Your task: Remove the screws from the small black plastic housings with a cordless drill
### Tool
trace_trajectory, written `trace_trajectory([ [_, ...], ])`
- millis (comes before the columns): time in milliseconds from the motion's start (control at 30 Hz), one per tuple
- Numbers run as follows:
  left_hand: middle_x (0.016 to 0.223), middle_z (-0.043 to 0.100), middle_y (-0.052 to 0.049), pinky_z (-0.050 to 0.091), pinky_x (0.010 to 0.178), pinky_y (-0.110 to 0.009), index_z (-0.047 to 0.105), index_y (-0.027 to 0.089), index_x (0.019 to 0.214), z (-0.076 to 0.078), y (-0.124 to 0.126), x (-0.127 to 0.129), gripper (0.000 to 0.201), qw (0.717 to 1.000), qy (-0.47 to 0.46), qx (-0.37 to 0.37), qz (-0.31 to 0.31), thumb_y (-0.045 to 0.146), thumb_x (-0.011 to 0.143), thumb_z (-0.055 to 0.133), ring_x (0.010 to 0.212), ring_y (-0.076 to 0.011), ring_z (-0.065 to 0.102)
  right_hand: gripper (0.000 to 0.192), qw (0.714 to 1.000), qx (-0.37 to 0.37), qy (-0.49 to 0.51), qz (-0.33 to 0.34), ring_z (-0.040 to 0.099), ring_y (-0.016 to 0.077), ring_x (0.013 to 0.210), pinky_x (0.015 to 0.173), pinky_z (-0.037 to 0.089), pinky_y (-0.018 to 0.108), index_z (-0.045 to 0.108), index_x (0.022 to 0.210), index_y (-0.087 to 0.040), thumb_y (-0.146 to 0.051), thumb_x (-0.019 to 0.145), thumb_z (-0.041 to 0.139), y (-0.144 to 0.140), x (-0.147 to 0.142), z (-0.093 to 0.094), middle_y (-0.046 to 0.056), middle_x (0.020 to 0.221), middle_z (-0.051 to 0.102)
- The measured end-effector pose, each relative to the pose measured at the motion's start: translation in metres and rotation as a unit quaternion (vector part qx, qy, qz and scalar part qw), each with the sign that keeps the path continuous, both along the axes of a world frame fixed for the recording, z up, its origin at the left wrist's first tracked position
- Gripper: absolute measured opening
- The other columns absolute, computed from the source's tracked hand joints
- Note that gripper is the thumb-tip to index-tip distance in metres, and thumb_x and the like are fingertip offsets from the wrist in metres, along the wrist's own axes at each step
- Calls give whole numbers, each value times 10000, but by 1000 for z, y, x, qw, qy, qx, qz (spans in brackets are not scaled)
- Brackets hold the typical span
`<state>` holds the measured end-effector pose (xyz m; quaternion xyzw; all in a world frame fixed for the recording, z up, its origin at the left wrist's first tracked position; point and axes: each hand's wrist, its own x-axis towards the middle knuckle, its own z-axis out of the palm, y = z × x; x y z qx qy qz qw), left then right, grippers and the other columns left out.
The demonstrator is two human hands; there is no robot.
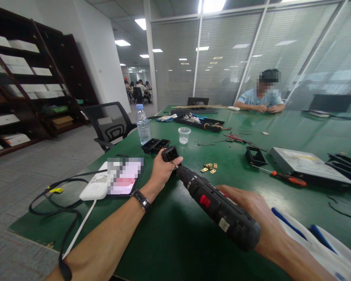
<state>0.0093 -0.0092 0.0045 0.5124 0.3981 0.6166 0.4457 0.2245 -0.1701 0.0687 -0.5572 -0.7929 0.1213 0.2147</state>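
My left hand (pixel 161 171) is closed around a black plastic box-shaped housing (pixel 170 154), its open side tilted up. My right hand (pixel 242 201) grips a black cordless drill (pixel 213 201) with a red switch on its body. The drill's bit points at the side of the housing, close to my left thumb; whether the tip touches is too small to tell. Several small brass plates (pixel 210 168) lie on the table just right of the housing. Two more black housings (pixel 155 145) sit behind my left hand.
A water bottle (pixel 143 127) and a clear plastic cup (pixel 184 135) stand behind the housings. Left are a phone (pixel 125 177), a white power strip (pixel 96 185) and cables. At right lie a screwdriver (pixel 289 178), a metal box (pixel 310 164) and white-blue gloves (pixel 318 238). A person (pixel 261 95) sits across.
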Motion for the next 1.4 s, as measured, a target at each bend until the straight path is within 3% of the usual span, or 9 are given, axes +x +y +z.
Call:
trace_trajectory([
  [900,798,560,33,442,711,-251,568,174,860,1,0,-2,360,997,63,41,22,308,640,821,730,-112,507,190,1000,-7,-25,7,668,199,722,627,451,267,666,901,-248,-236,769,530,-2,-2,2,28,820,720],
  [1400,773,561,38,435,687,-247,580,172,840,4,-4,-2,343,996,83,28,21,295,630,821,706,-110,501,152,999,-25,-33,-2,662,205,745,652,442,282,646,857,-243,-235,741,548,1,-1,1,36,836,711],
])
